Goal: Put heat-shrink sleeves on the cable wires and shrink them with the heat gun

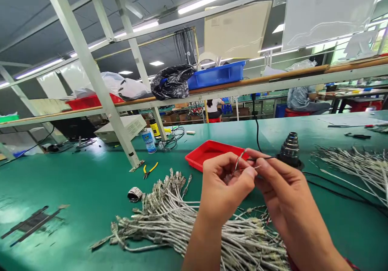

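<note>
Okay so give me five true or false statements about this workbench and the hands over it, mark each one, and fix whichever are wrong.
1. The left hand and right hand are close together at thin wires. True.
2. The pliers on the bench have blue handles. False: the pliers have yellow handles.
3. A pile of whitish cables lies on the green bench. True.
4. The black plastic bag lies among the cables. False: the black plastic bag is up on the shelf, beside the blue tray.
5. A red tray sits beyond the hands. True.
</note>
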### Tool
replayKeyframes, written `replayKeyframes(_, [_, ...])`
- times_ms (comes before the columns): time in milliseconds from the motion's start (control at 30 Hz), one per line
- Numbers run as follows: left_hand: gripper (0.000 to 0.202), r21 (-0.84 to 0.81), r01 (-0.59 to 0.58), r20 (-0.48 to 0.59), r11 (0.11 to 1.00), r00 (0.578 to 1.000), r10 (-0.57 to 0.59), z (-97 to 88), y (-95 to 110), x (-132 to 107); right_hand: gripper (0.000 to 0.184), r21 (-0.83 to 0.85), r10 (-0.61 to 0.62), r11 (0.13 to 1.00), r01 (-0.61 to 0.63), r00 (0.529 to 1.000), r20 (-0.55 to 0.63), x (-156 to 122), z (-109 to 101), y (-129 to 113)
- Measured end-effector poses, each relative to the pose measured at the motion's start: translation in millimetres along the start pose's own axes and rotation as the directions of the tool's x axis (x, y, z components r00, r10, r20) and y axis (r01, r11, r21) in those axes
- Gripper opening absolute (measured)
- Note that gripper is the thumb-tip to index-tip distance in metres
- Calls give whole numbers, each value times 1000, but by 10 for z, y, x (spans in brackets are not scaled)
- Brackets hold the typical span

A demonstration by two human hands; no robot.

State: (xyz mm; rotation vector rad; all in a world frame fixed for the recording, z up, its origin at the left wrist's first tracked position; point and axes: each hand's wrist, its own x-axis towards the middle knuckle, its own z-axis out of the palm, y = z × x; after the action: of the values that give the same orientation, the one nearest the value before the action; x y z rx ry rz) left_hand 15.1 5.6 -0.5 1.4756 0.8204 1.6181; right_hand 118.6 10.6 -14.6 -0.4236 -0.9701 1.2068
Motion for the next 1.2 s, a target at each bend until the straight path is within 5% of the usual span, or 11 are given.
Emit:
replayKeyframes(633, [20,77,-131,-156,988,978,142,271,1,-61,15,-149,-336,937,316,933,-128,-95,-106,35])
replayKeyframes(933, [16,72,-140,-155,987,976,150,267,20,-66,15,-183,-288,943,277,957,-36,-89,-165,18])
replayKeyframes(1200, [24,-115,-53,26,992,998,57,159,-46,-18,14,-161,-193,966,204,978,83,6,-120,-55])
